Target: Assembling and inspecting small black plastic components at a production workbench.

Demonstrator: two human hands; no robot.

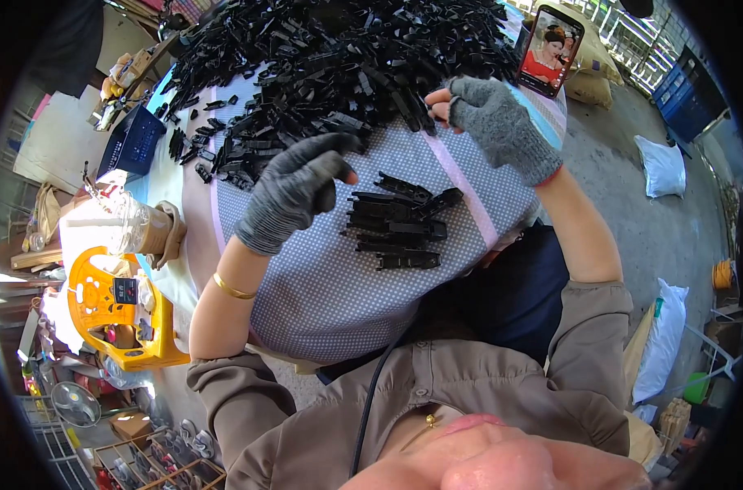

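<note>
My left hand (294,192), in a grey fingerless glove, is raised over the table by the near edge of a heap of black plastic parts (330,61). Its fingers are bent and apart from the thumb, with nothing visible between them. My right hand (498,122), gloved the same way, is at the heap's right edge. Its bare fingertips close at the end of a long black plastic part (412,110); the exact contact is partly hidden. Between my hands and nearer to me, several slim black parts (396,224) lie side by side, one slanting across the others.
A phone (551,49) stands upright at the table's far right. The patterned tablecloth (322,302) covers the table. On the left are a dark blue basket (134,140), a plastic jar (130,224) and a yellow chair (102,302). White sacks (661,167) lie on the floor at right.
</note>
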